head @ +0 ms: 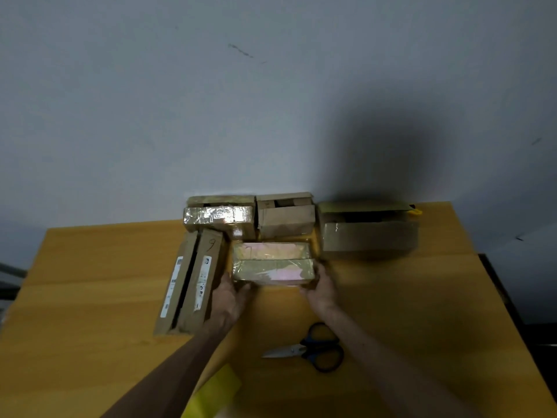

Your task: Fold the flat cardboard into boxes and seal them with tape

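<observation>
On the yellow worktop (90,297), just to the left of the left hand, two long narrow boxes (193,282) lie side by side, each with a white label. Under the left forearm, at the bottom edge of the view, a blurred yellow sheet (211,393) shows. The left hand (230,292) grips the near left corner of the taped box (272,263), with its fingers curled at the lower edge. This box, covered in shiny clear tape, sits between both hands. I cannot tell whether it rests on the worktop or is lifted a little. Beyond the left hand, close to the wall, there is a shiny box (218,218) wrapped in tape. To the right of it, beyond the held box, is an open box (284,220). The right hand (321,289) grips the near right corner of the taped box. Nearer to the person than the right hand, just beside its forearm, scissors (319,348) with dark handles lie flat, with the blades together and pointing left. Beyond the right hand and to its right stands a big box (369,236) with its top flap raised.
</observation>
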